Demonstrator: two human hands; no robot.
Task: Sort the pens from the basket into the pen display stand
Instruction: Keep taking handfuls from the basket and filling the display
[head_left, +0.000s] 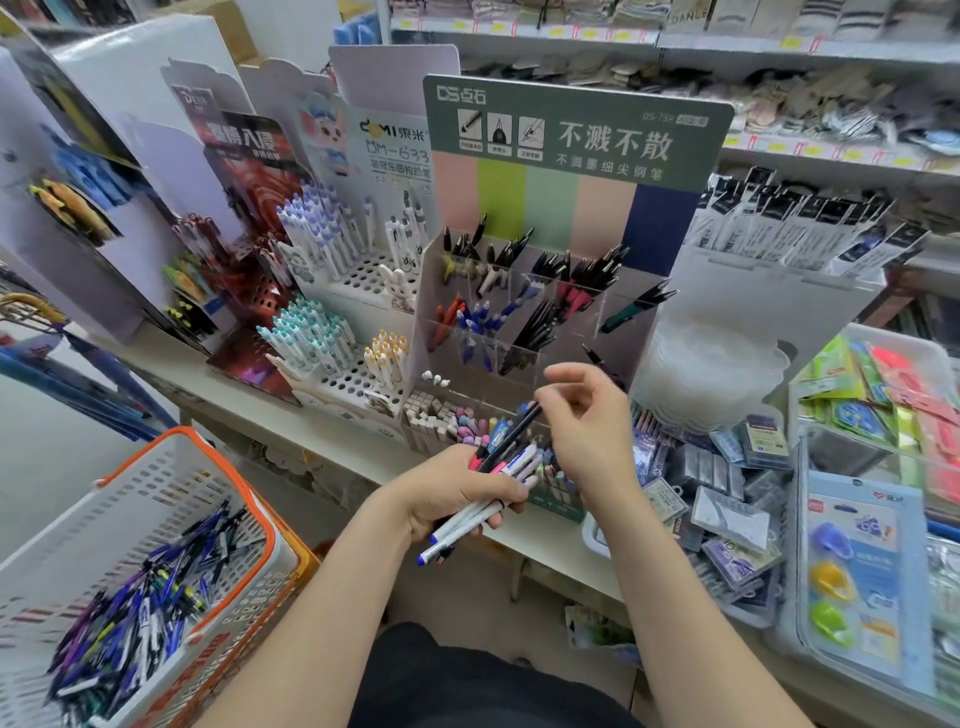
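Leftmost, low beside the person: white slatted basket (156, 493) with an orange rim, holding a heap of loose pens (150, 613), mostly blue and black. Further along on the tabletop (244, 410), card racks of white click pens (317, 234) standing in punched holes, purple tops above, teal tops below. Near centre, left hand (457, 493), grip clamped round a bundle of pens (501, 467): white barrels with blue ends pointing down-left, pink and dark ones poking up-right. Straight behind, pen display stand (519, 312) on the tabletop, green header card over pastel stripes, clear compartments in tiers: black pens in the upper rows, red and blue ones in the middle-left cells, a teal pen (631, 312) leaning out at the right edge. Just right of the bundle, right hand (587, 421), fingers curled, thumb and forefinger pinched on the top end of a dark pen (511, 434) rising out of the bundle; lower end of it among the others in the left grip. Right of the stand, stack of clear plastic trays (711, 364), a card holder of black-topped refill packets (795, 223) above it, small boxed packs (727, 499) piled below. Far right, blister card (852, 571) with blue, yellow and green pieces.
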